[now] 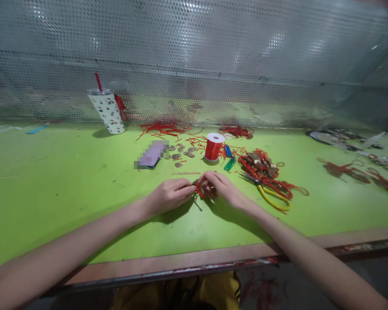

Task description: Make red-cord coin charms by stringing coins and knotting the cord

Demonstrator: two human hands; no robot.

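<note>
My left hand [171, 194] is closed in a pinch at the middle of the green table, its fingertips on a small dark coin [195, 183]. Close against it, my right hand [223, 189] has its fingers curled round a red cord [199, 192] that loops beside the coin. Part of the cord is hidden by the right fingers. Beyond the hands lie several loose bronze coins [177, 156] and an upright spool of red cord [213, 147]. To the right, yellow-handled scissors [274, 199] rest beside a heap of coins tied with red cord [258, 162].
A patterned tumbler [107, 112] with a red straw stands back left, near a phone [151, 155]. Blue [228, 150] and green lighters [230, 164] lie by the spool. Red cord scraps [163, 128] line the metal mesh [181, 64]. More corded coins [358, 174] lie right.
</note>
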